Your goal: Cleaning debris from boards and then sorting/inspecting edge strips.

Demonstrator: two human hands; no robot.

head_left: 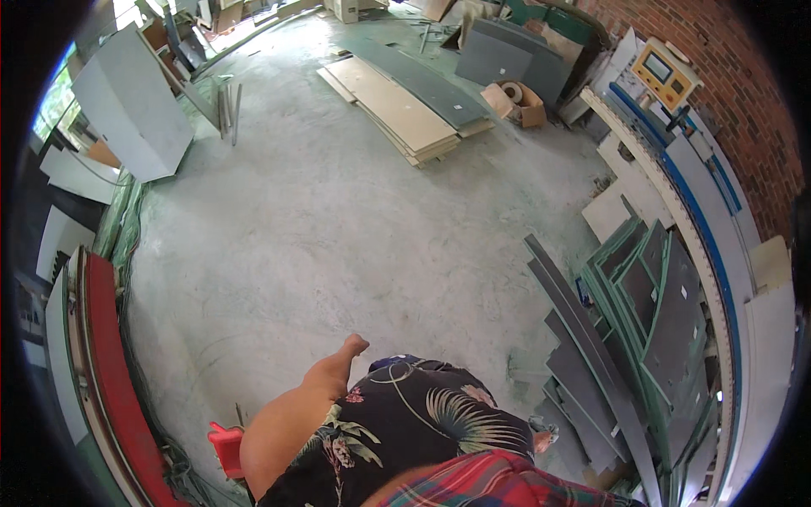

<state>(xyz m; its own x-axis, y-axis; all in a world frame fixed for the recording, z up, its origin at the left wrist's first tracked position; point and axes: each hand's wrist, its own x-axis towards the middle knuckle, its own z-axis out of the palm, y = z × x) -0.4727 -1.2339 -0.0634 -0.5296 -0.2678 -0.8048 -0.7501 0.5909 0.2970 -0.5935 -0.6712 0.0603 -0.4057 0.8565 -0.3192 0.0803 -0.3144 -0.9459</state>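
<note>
My left hand (356, 344) hangs low in front of me, over the grey concrete floor (338, 245). Its fingers look curled in, and nothing shows in them. Past my right side only a sliver of my right hand (541, 441) comes into sight, its fingers mostly hidden by the dark floral shirt (422, 414). Right beside that hand is a pale, crumpled-looking thing (547, 429), too small to name; whether the hand grips it is unclear. Red plaid cloth (507, 482) crosses the lower edge.
Dark grey panels (625, 313) lean stacked at the right, beside a long machine (667, 160) with a yellow control box (663, 74). Cream boards (393, 106) lie ahead on the floor. A long red panel (118, 355) runs along the left; a white cabinet (131, 106) stands beyond.
</note>
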